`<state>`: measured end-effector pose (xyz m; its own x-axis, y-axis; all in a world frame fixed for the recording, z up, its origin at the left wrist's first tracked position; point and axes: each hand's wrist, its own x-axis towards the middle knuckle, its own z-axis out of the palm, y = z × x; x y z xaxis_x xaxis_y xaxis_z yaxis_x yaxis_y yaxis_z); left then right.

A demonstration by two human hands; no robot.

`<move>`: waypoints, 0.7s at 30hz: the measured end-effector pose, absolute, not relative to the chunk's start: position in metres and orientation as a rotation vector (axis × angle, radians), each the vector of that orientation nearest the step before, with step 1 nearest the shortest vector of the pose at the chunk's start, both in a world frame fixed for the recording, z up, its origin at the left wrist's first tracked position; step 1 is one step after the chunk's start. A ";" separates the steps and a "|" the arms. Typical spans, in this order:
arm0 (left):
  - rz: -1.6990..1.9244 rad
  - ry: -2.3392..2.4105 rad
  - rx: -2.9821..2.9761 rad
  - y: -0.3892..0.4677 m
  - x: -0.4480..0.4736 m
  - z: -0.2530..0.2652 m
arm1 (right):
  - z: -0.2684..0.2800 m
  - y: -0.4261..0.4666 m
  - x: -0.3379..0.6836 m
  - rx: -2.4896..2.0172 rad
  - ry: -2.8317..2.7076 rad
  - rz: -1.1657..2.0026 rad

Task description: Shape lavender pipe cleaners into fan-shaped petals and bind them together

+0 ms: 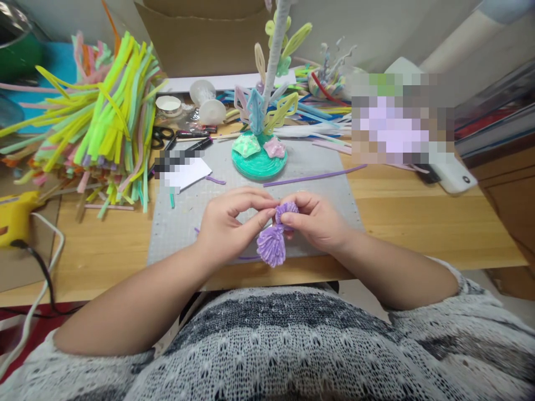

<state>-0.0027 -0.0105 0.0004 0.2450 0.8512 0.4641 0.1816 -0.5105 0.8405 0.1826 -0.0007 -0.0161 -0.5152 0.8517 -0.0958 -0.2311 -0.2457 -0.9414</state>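
A purple shape bent from fuzzy pipe cleaner point(271, 247), with two fan-like ends and a narrow middle, is held above the front of the grey cutting mat point(184, 211). My right hand point(321, 223) pinches its smaller upper end between thumb and fingers. From the other side, my left hand point(229, 223) closes thumb and fingertips at the edge of that same end. The larger fan hangs below, towards me. Behind my hands stands a pipe-cleaner ornament with a round teal base point(261, 170) and a white stem point(276, 53). A loose purple pipe cleaner point(315, 175) lies beside it.
A large bundle of coloured pipe cleaners point(108, 111) spreads across the left. A yellow glue gun point(16, 217) with cables lies at the left edge. Scissors point(162, 136), pens, white spools point(211, 111) and a paper piece point(190, 175) sit behind. A white device point(453, 175) is at right.
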 end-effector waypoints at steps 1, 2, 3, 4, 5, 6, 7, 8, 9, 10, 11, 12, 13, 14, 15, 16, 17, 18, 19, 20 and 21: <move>1.284 0.939 1.871 -0.010 -0.003 0.001 | -0.016 -0.001 0.182 -0.822 -1.250 1.828; 1.276 0.932 1.888 -0.010 -0.003 0.001 | -0.015 0.000 0.182 -0.823 -1.260 1.806; 1.271 0.927 1.906 -0.010 -0.004 0.001 | -0.014 0.000 0.182 -0.819 -1.275 1.780; 1.269 0.924 1.924 -0.010 -0.004 0.001 | -0.014 0.000 0.182 -0.815 -1.293 1.756; 1.272 0.925 1.938 -0.010 -0.004 0.001 | -0.013 0.001 0.182 -0.813 -1.314 1.738; 1.275 0.929 1.950 -0.010 -0.004 0.000 | -0.012 0.001 0.183 -0.818 -1.332 1.726; 1.278 0.934 1.959 -0.011 -0.004 0.000 | -0.012 0.001 0.183 -0.827 -1.344 1.719; 1.281 0.936 1.966 -0.011 -0.004 -0.001 | -0.012 0.001 0.183 -0.838 -1.350 1.717; 1.284 0.930 1.969 -0.011 -0.004 -0.001 | -0.012 0.001 0.183 -0.851 -1.352 1.719; 1.284 0.919 1.969 -0.010 -0.004 -0.002 | -0.012 0.002 0.183 -0.859 -1.354 1.722; 1.280 0.906 1.965 -0.010 -0.004 -0.003 | -0.013 0.002 0.183 -0.863 -1.353 1.725; 1.268 0.894 1.952 -0.009 -0.005 -0.003 | -0.013 0.002 0.183 -0.866 -1.353 1.729; 1.243 0.882 1.928 -0.008 -0.006 -0.004 | -0.014 0.002 0.184 -0.870 -1.349 1.734; 1.215 0.869 1.888 -0.008 -0.007 -0.004 | -0.014 0.003 0.184 -0.876 -1.338 1.735; 1.189 0.848 1.834 -0.007 -0.008 -0.004 | -0.015 0.003 0.184 -0.882 -1.320 1.729; 1.162 0.824 1.775 -0.006 -0.009 -0.004 | -0.015 0.004 0.183 -0.889 -1.294 1.715; 1.144 0.804 1.719 -0.006 -0.009 -0.004 | -0.016 0.004 0.183 -0.896 -1.267 1.687; 1.138 0.787 1.670 -0.006 -0.008 -0.004 | -0.016 0.005 0.182 -0.902 -1.247 1.646; 1.110 0.816 1.674 -0.007 -0.007 -0.003 | -0.017 0.005 0.181 -0.901 -1.233 1.593; 1.126 0.882 1.680 -0.008 -0.005 -0.003 | -0.018 0.005 0.180 -0.895 -1.229 1.537; 1.146 0.962 1.692 -0.010 -0.003 -0.002 | -0.019 0.004 0.178 -0.888 -1.233 1.490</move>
